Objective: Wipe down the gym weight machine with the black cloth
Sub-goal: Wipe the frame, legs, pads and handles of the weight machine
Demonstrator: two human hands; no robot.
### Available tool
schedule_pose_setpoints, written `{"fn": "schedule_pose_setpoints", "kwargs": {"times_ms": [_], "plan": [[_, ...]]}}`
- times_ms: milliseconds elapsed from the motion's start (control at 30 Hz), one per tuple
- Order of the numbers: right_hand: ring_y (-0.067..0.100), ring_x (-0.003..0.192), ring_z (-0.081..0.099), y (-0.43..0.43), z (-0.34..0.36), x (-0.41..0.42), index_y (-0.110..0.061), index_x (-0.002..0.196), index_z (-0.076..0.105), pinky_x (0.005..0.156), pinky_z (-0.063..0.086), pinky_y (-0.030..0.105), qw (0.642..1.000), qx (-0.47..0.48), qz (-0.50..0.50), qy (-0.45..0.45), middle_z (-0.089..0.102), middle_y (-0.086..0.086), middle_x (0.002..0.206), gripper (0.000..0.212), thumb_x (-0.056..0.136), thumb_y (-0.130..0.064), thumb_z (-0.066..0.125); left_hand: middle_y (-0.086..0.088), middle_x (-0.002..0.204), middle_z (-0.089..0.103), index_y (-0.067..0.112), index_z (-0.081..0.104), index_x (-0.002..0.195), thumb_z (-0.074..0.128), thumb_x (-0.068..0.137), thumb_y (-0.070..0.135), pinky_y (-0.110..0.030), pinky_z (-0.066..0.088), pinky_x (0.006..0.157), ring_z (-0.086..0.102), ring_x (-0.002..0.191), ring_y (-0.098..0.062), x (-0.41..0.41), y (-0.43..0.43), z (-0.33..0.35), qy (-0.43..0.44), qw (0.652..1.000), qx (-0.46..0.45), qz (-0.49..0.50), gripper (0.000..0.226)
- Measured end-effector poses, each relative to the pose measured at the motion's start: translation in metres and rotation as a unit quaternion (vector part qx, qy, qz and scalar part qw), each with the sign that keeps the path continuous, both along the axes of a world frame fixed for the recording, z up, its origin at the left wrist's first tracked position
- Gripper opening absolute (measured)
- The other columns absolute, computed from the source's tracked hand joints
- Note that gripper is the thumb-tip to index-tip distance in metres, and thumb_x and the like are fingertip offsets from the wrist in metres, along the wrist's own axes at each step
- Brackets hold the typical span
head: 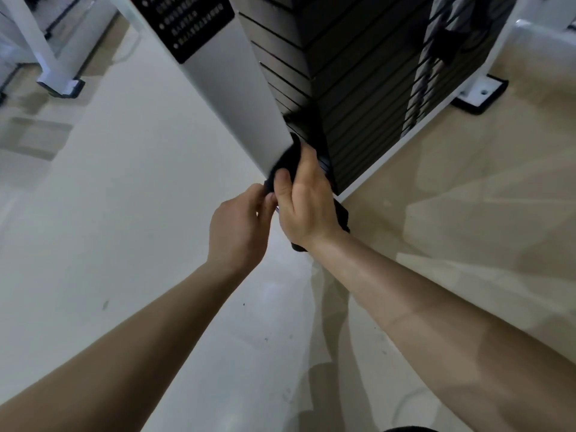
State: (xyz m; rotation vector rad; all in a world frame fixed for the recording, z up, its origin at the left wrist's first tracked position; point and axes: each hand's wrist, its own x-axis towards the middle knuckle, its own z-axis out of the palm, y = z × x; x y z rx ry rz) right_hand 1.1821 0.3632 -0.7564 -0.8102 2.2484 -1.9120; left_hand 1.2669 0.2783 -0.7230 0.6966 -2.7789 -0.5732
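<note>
At floor level beneath the head camera, the pale floor [124,213] carries the weight machine [218,73]. Its white upright panel [249,120] runs its long axis from upper left down to lower centre. The weight stack [358,73] of dark plates stands just beside the panel on the right.

The black cloth [285,160] is bunched against the panel's lower end, at the corner where panel meets stack; a tail hangs below the right wrist. The right hand [307,207] is nearer the surface. Its grip is clamped on the cloth, thumb across the front, fingers wrapped behind. The left hand [240,229] touches the right thumb from the left, and its curled fingertips appear to pinch the cloth's lower edge.

Judgement: most of the panel lies up and away from the grip, so the next stroke calls for travel along that long axis.
</note>
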Motion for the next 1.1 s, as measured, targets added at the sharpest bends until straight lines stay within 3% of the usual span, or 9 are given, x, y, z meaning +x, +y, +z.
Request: {"fn": "schedule_pose_setpoints", "kwargs": {"times_ms": [133, 267, 433, 600, 733, 867, 967, 1100], "plan": [[0.036, 0.112, 0.058, 0.002, -0.031, -0.005, 0.006, 0.138, 0.043, 0.091, 0.049, 0.036, 0.999, 0.048, 0.026, -0.003, 0.060, 0.022, 0.126, 0.058, 0.097, -0.035, 0.035, 0.005, 0.080, 0.070, 0.021, 0.064, 0.095, 0.037, 0.100, 0.037, -0.040, 0.050, 0.062, 0.064, 0.072, -0.026, -0.001, -0.003, -0.018, -0.034, 0.999, -0.026, -0.019, 0.031], [0.038, 0.112, 0.061, 0.007, -0.072, -0.003, 0.002, 0.140, 0.043, 0.085, 0.043, 0.029, 0.996, 0.083, 0.025, -0.028, 0.062, 0.021, 0.127, 0.062, 0.098, -0.042, 0.033, 0.002, 0.080, 0.068, 0.018, 0.061, 0.093, 0.035, 0.102, 0.040, -0.041, 0.048, 0.060, 0.060, 0.072, -0.030, -0.005, -0.012, -0.050, -0.107, 0.992, -0.058, -0.031, 0.035], [0.041, 0.107, 0.062, 0.008, -0.105, 0.002, 0.002, 0.138, 0.044, 0.084, 0.049, 0.039, 0.993, 0.100, 0.012, -0.054, 0.063, 0.022, 0.122, 0.064, 0.096, -0.045, 0.031, -0.003, 0.078, 0.067, 0.015, 0.059, 0.092, 0.039, 0.105, 0.039, -0.040, 0.044, 0.058, 0.056, 0.069, -0.031, -0.009, -0.012, -0.085, -0.147, 0.987, -0.064, -0.018, 0.034], [0.034, 0.106, 0.061, 0.008, -0.103, 0.003, -0.003, 0.139, 0.044, 0.076, 0.036, 0.024, 0.992, 0.104, 0.010, -0.073, 0.064, 0.017, 0.122, 0.064, 0.096, -0.047, 0.030, 0.004, 0.081, 0.069, 0.023, 0.057, 0.093, 0.024, 0.099, 0.048, -0.044, 0.051, 0.063, 0.064, 0.074, -0.026, -0.007, -0.014, -0.092, -0.153, 0.987, -0.050, -0.026, 0.042], [0.027, 0.111, 0.060, 0.010, -0.074, 0.007, -0.007, 0.141, 0.043, 0.080, 0.037, 0.018, 0.992, 0.077, -0.002, -0.098, 0.062, 0.012, 0.126, 0.051, 0.100, -0.036, 0.034, 0.003, 0.078, 0.068, 0.022, 0.057, 0.092, 0.030, 0.098, 0.042, -0.044, 0.051, 0.062, 0.062, 0.072, -0.028, -0.004, -0.014, -0.076, -0.126, 0.990, -0.054, -0.036, 0.035], [0.016, 0.116, 0.055, 0.013, -0.035, 0.011, -0.009, 0.144, 0.041, 0.085, 0.036, 0.002, 0.993, 0.063, 0.002, -0.102, 0.058, 0.009, 0.132, 0.045, 0.103, -0.028, 0.038, 0.002, 0.080, 0.070, 0.022, 0.060, 0.092, 0.031, 0.100, 0.039, -0.043, 0.051, 0.062, 0.064, 0.074, -0.029, -0.003, -0.010, -0.043, -0.100, 0.993, -0.063, -0.028, 0.034], [0.023, 0.114, 0.056, 0.015, -0.030, 0.012, -0.006, 0.139, 0.042, 0.083, 0.034, 0.010, 0.989, 0.111, 0.010, -0.095, 0.059, 0.013, 0.129, 0.043, 0.103, -0.028, 0.042, 0.004, 0.079, 0.069, 0.022, 0.060, 0.097, 0.035, 0.101, 0.032, -0.042, 0.051, 0.062, 0.062, 0.073, -0.028, 0.002, -0.001, -0.032, -0.096, 0.995, -0.033, -0.020, 0.027], [0.030, 0.110, 0.058, 0.014, -0.049, 0.013, -0.003, 0.134, 0.046, 0.082, 0.038, 0.026, 0.978, 0.165, 0.006, -0.124, 0.063, 0.017, 0.122, 0.063, 0.095, -0.051, 0.032, -0.004, 0.078, 0.066, 0.019, 0.059, 0.093, 0.036, 0.102, 0.032, -0.043, 0.051, 0.063, 0.062, 0.074, -0.029, -0.001, 0.012, -0.052, -0.161, 0.986, 0.035, 0.015, 0.027]]}}
